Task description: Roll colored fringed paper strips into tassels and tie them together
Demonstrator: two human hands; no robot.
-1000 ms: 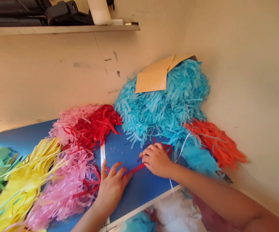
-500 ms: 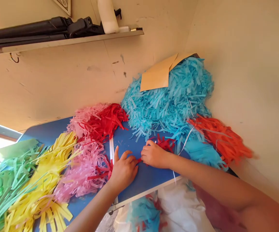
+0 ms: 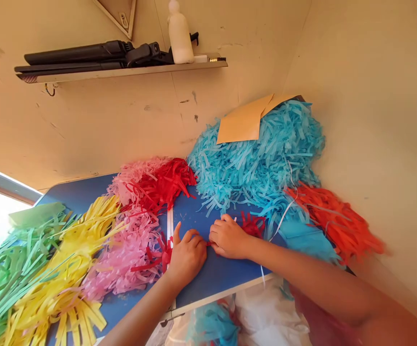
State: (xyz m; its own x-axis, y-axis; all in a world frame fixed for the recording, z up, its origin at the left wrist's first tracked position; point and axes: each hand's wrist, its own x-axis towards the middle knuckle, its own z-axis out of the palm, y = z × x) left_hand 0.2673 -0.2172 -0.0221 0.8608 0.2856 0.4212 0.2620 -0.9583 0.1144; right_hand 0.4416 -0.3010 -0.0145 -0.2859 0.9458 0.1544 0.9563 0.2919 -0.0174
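Left hand (image 3: 188, 254) nearer right hand (image 3: 230, 236) than second ago; red fringed tissue-paper strip (image 3: 253, 225) between, in front of light-blue shredded-paper heap (image 3: 255, 168). I pinch strip right-handed; left's hold, can't tell. Work likely narrowed to middle.

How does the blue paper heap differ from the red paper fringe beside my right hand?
The blue shredded paper heap rises high; the red paper fringe lies low and is smaller. Tan paper tops the heap; your right hand partly hides the fringe. Both have thin strips.
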